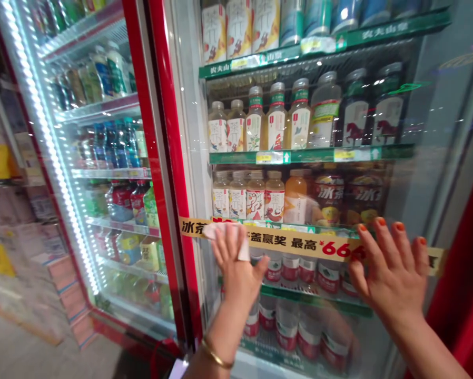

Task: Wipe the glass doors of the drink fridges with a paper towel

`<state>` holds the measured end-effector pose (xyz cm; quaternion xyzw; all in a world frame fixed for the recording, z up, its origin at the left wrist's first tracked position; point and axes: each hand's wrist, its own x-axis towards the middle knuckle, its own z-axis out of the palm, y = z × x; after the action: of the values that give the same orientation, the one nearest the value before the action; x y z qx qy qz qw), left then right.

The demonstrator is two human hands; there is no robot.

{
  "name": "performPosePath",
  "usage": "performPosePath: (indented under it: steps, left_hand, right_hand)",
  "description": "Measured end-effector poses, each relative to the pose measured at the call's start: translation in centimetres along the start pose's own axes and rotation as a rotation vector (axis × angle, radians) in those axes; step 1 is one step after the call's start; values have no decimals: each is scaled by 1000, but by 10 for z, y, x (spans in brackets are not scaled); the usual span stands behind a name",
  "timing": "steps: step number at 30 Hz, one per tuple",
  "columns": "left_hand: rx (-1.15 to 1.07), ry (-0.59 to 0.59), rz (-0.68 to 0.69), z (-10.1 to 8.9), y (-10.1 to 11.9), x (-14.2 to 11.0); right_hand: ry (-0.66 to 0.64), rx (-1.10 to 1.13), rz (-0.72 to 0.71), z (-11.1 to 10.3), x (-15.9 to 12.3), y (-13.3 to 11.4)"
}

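Up close, bottled drinks [278, 118] behind a glass cooler door [422, 184], left hand [238, 268] pressing white cloth [224, 231], right hand [390, 268] open flat

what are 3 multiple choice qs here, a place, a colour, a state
1. Where is the white cloth? A) on the floor B) under the left hand against the glass door C) on a shelf
2. What colour are the fingernails of the right hand? A) blue B) black C) orange
3. How does the right hand sit? A) gripping a bottle B) flat, fingers spread C) in a fist
1 B: the cloth shows beneath the left fingers. 2 C: orange polish shows. 3 B: it lies open on the glass.
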<state>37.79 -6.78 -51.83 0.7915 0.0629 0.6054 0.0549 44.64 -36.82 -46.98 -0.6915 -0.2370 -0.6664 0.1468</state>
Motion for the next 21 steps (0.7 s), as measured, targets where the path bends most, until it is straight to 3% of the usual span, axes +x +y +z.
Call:
performPosePath:
  steps: [2,4,6,8,10,11,13,15,17,19,21]
  left_hand:
    - [-23,-71,265,9,24,-24]
    - [-45,-137,395,10,24,-38]
    - [-49,-153,263,2,1,-29]
    - [-56,-96,-15,-8,-25,0]
    - [-71,3,-223,-13,-30,30]
    - [-77,34,-246,-12,-20,39]
    - [-72,38,-129,-4,18,39]
    - [-63,8,113,7,62,22]
    - [-62,-28,328,14,84,2]
    - [-72,-89,408,12,70,-9]
    - [-70,-123,288,4,30,-6]
  right_hand:
    - [3,7,0,-1,0,0]
    - [-7,2,-17,-1,0,1]
    - [-21,-13,-38,0,-1,2]
    - [-28,-29,-45,1,-2,3]
    - [-30,-47,-47,2,-3,4]
    - [-32,-55,-46,2,-4,4]
    - [-44,-61,-43,1,-4,4]
    - [-58,-54,-47,-1,-3,5]
    - [-64,-45,-55,-3,-2,6]
    - [-54,-34,-71,-3,-2,7]
    - [-43,-25,-79,-2,-4,7]
